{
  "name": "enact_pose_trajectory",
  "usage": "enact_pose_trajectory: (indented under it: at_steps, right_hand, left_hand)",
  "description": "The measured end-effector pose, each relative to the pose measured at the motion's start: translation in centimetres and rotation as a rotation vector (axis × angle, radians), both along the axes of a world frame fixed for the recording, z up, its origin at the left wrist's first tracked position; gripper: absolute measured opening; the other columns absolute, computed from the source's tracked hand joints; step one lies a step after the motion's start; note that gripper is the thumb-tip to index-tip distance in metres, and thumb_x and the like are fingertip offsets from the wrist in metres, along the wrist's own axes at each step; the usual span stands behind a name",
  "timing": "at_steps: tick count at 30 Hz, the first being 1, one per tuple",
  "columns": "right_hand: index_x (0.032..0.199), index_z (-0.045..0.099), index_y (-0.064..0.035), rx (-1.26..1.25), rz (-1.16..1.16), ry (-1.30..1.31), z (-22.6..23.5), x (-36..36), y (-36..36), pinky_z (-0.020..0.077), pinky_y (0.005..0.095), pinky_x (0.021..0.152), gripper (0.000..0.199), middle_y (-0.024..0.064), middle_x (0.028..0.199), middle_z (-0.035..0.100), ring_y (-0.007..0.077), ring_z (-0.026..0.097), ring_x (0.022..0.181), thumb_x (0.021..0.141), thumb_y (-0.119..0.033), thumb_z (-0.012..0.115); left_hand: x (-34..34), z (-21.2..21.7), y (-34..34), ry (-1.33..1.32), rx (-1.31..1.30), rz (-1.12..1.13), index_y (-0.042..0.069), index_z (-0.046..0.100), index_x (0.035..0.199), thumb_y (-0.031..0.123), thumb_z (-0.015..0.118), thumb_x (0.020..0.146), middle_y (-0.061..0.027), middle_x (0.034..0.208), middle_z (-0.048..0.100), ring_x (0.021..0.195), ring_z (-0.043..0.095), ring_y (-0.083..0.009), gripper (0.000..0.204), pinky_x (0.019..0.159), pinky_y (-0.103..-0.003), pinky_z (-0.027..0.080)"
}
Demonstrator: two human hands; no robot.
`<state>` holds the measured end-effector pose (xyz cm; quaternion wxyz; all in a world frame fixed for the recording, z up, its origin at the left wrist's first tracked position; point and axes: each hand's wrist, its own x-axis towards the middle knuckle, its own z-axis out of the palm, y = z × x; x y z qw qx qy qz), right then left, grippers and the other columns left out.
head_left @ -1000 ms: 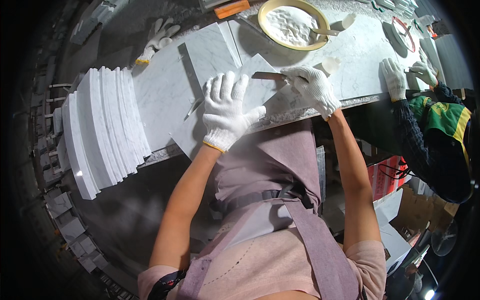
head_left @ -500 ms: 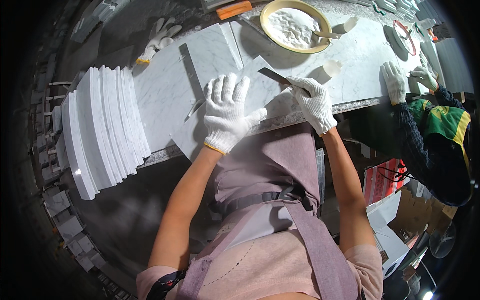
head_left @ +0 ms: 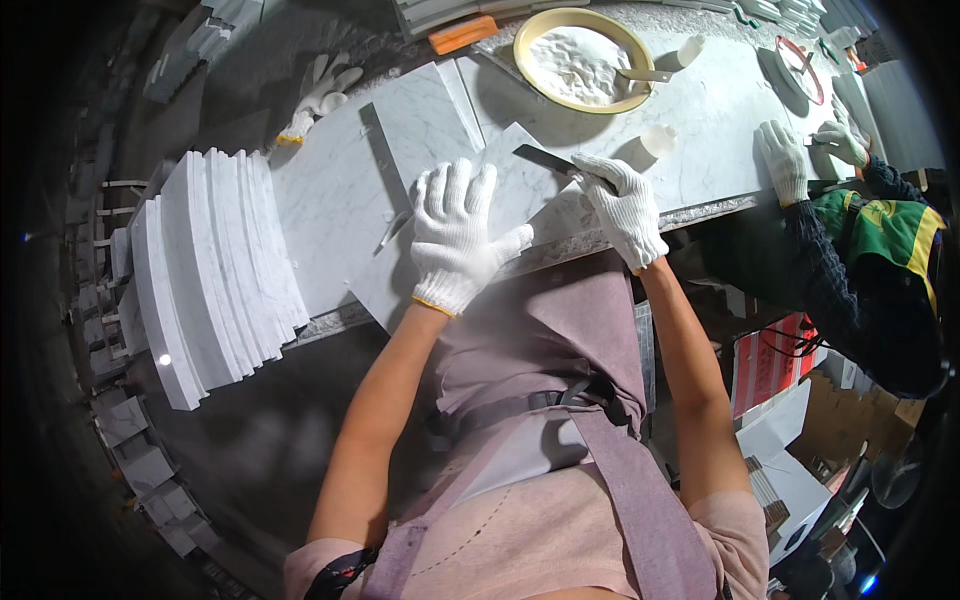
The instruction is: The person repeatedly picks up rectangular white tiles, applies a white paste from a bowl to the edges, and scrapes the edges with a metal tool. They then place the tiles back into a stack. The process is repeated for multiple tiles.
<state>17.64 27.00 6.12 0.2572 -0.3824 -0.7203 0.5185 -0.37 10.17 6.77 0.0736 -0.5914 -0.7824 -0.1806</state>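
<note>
My left hand (head_left: 453, 240), in a white knit glove, lies palm down with its fingers and thumb spread over a grey-veined white marble tile (head_left: 380, 288). The tile sits askew at the bench's near edge, and my hand covers part of it. In my right hand (head_left: 624, 212), also gloved, is a putty knife (head_left: 545, 157). Its dark flat blade points left, low over the tile's far right part. Whether the blade touches the stone I cannot tell. My fingers hide most of the knife's handle.
Beyond my hands stands a yellow-rimmed bowl (head_left: 522, 70) of white paste with a spatula (head_left: 645, 75) in it. White cups (head_left: 658, 140) stand nearby. Stacked marble strips (head_left: 215, 270) are at left, a loose glove (head_left: 320, 95) behind. A co-worker's gloved hands (head_left: 784, 160) rest at right.
The whole view has shifted slightly. Both my hands and the putty knife keep nearly the same place over the tile. The co-worker's farther hand has moved a little.
</note>
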Motion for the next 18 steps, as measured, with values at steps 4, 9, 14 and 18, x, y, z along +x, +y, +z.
enact_pose_trajectory:
  at_steps: [4, 9, 14, 18]
  right_hand:
    - [0.124, 0.077, -0.0080, -0.157, 0.223, -0.175, 1.4, 1.8, 0.3, 0.0568, 0.0302, 0.084, 0.031, 0.0095, 0.106, 0.078, 0.0176, 0.073, 0.093, 0.096, -0.011, 0.064]
    - [0.134, 0.070, -0.0027, -0.546, 0.146, -0.057, 3.3, 7.9, -1.9, 0.0467, 0.0204, 0.059, 0.042, -0.0011, 0.083, 0.064, 0.0053, 0.056, 0.068, 0.100, -0.027, 0.074]
    - [0.134, 0.066, 0.0006, -0.769, -0.104, 0.228, 2.0, 12.7, -5.5, 0.0503, 0.0196, 0.068, 0.041, 0.0023, 0.102, 0.071, 0.0070, 0.064, 0.082, 0.099, -0.019, 0.075]
    - [0.137, 0.063, 0.0003, -0.754, -0.292, 0.398, -0.6, 13.2, -8.1, 0.0534, 0.0179, 0.072, 0.039, 0.0025, 0.113, 0.071, 0.0068, 0.064, 0.091, 0.101, -0.011, 0.069]
  left_hand:
    - [0.0, 0.0, 0.2, -0.008, 0.003, 0.003, 0.005, 0.057, 0.143, 0.058, 0.086, 0.069, -0.0210, 0.145, 0.054, 0.139, 0.045, -0.0409, 0.096, 0.123, -0.057, 0.029]
    - [-0.1, -0.4, 0.0, 0.017, 0.002, -0.008, 0.006, 0.058, 0.143, 0.058, 0.084, 0.071, -0.0201, 0.146, 0.054, 0.140, 0.045, -0.0411, 0.092, 0.123, -0.059, 0.028]
    - [0.2, -0.5, 0.3, 0.081, -0.024, -0.071, 0.009, 0.057, 0.146, 0.057, 0.079, 0.079, -0.0194, 0.151, 0.052, 0.144, 0.041, -0.0418, 0.086, 0.125, -0.060, 0.024]
    - [3.0, 0.1, 2.7, 0.046, -0.255, -0.122, 0.014, 0.056, 0.150, 0.052, 0.075, 0.087, -0.0186, 0.161, 0.044, 0.154, 0.031, -0.0415, 0.076, 0.128, -0.061, 0.016]
